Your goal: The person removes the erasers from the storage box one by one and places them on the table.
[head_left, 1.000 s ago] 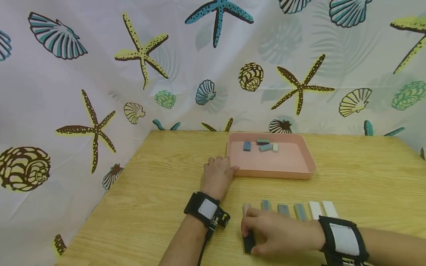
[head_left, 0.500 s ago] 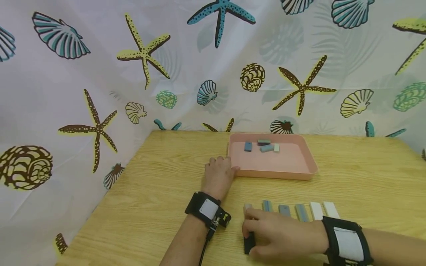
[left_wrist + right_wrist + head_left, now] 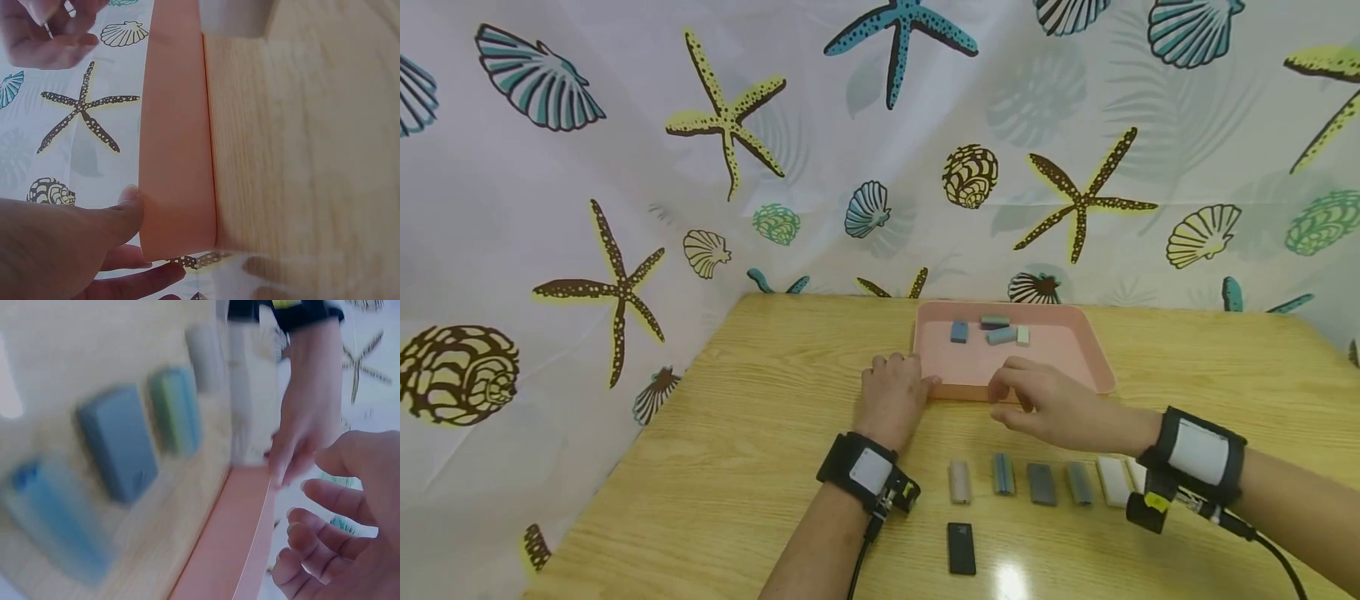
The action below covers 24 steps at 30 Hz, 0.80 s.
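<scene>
My left hand [image 3: 892, 402] holds the near left corner of a shallow pink tray [image 3: 1015, 393]. In the left wrist view its thumb [image 3: 130, 209] rests at the tray's edge and the fingers go round the corner. My right hand [image 3: 1052, 404] hangs over the tray's near rim, fingers bent; the right wrist view shows nothing between thumb and fingers. Inside the tray lie several small blocks: a blue one [image 3: 959, 332], a grey-blue one [image 3: 1001, 336], a dark-sided one [image 3: 995, 321] and a pale one [image 3: 1023, 336].
In front of the tray runs a row of blocks: beige [image 3: 960, 482], ridged blue-grey [image 3: 1003, 474], dark grey [image 3: 1042, 484], grey-green [image 3: 1080, 483] and white [image 3: 1113, 482]. A flat black block [image 3: 961, 548] lies nearer. A patterned cloth [image 3: 820, 125] hangs behind the table.
My right hand has let go of the black block, which stays on the table, and has moved up and forward to the tray. The left hand has kept its place.
</scene>
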### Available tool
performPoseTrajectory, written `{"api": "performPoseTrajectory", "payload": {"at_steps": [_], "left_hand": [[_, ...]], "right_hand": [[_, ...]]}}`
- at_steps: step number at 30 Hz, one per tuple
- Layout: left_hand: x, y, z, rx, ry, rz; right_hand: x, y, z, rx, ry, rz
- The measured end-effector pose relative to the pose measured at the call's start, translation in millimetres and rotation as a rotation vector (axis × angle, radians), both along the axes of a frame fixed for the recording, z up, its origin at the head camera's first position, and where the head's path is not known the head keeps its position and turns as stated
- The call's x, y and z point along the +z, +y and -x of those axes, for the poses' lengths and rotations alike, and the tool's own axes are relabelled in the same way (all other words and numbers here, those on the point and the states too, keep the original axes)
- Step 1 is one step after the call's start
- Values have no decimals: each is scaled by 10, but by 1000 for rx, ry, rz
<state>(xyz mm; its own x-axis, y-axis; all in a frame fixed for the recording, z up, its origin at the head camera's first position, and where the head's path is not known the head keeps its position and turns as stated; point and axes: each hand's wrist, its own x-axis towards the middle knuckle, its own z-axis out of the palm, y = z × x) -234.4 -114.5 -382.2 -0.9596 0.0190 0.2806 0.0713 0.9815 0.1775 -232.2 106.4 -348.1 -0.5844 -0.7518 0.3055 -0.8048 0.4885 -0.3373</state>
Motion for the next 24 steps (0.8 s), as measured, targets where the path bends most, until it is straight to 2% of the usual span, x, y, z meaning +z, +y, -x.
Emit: {"api": "performPoseTrajectory", "payload": {"at_steps": [8,24], "left_hand": [[-28,-16,10,5,-2,-9],[-47,-4,45,10,-19,-15]], "right_hand": [[-60,204,352,-134,1,2],[-116,462,920,-259,-20,-67]]}}
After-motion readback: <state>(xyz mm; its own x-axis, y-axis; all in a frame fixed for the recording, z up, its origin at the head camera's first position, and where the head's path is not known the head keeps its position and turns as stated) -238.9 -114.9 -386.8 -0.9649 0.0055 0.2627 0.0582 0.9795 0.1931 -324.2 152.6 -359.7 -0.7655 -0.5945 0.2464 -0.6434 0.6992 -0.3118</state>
